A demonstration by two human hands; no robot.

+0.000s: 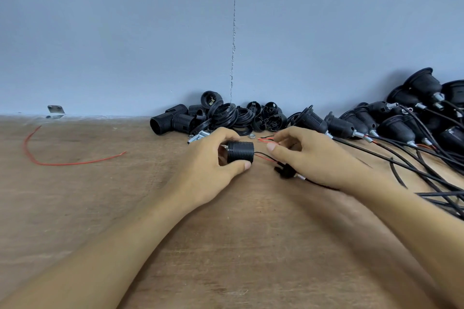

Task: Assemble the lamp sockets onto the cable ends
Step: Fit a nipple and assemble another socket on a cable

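Left hand (213, 165) fingers curled round a black socket (240, 154), red and black wires (262, 156) poke out of it, right hand (308, 158) fingers pinch the wires, wooden surface (100, 195) below

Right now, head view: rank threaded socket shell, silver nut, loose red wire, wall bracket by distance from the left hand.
1. Threaded socket shell: gripped in the left hand.
2. Silver nut: just beyond the fingers.
3. Loose red wire: farther left.
4. Wall bracket: far left, at the wall.

Black threaded socket (240, 152), sideways, wires (261, 156) trailing.
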